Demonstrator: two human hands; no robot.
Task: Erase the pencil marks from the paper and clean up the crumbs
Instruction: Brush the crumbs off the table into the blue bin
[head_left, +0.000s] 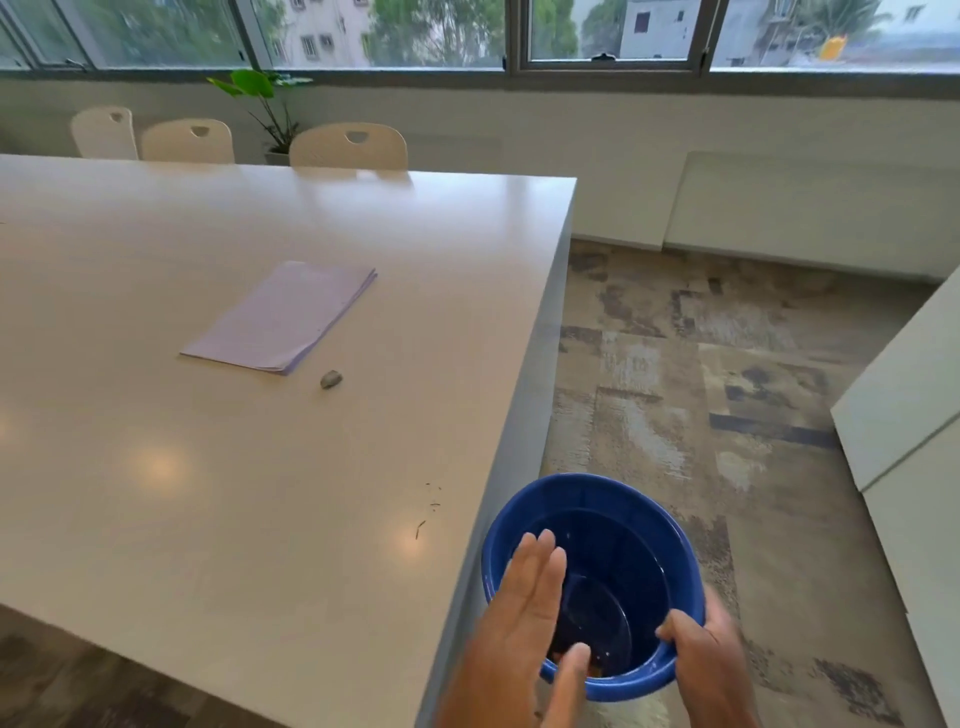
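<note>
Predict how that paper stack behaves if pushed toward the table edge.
The paper stack looks thin with fanned edges, so its sheets would probably shear apart. The table is glossy, so it likely slides easily. Lifted by one corner, it should flop.

Nothing here can be read. The stack of pale lilac paper sheets (283, 317) on the long white table (156, 467) shows only faint marks, too small to make out.
</note>
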